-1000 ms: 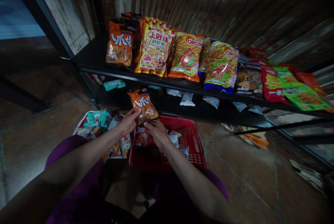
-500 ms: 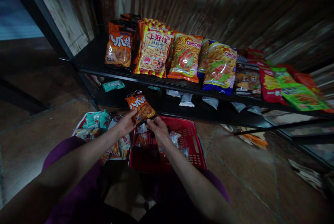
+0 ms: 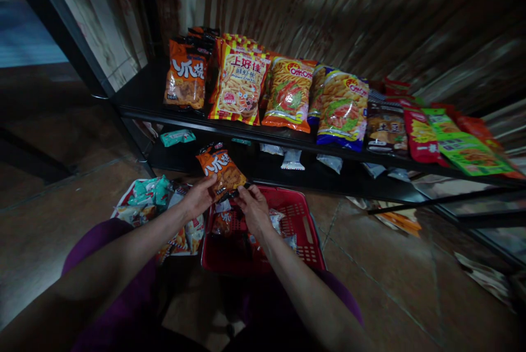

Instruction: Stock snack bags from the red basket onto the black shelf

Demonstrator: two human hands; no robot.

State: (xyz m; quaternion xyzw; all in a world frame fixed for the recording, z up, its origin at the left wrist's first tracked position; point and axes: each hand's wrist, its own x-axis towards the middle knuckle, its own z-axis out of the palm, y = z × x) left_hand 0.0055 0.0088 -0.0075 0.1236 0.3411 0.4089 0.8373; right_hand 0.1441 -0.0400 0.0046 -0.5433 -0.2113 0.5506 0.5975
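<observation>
An orange and black snack bag [image 3: 222, 170] is held tilted over the red plastic basket [image 3: 306, 226]. My left hand [image 3: 200, 196] grips its lower left side, thumb on the front. At its lower right corner, the fingers of my right hand [image 3: 255, 207] are closed on the bag's edge. Inside the basket lie a similar orange bag [image 3: 222, 223] and several other small packs, partly hidden by my right hand and forearm. On the shelf above, a matching orange bag [image 3: 186, 75] stands in front of others like it.
The black shelf [image 3: 139, 92] carries prawn cracker bags [image 3: 240, 84], noodle-picture bags [image 3: 290, 92] and green packs [image 3: 468, 146]. Small packs, one teal [image 3: 177, 137], lie on the lower shelf. Left of the basket is a white-rimmed container [image 3: 123, 198] of snack packs. Flat packaging [image 3: 398, 218] lies at right.
The view has shifted slightly. Both hands keep the orange bag in nearly the same place above the basket; my right fingers have shifted a little at its corner.
</observation>
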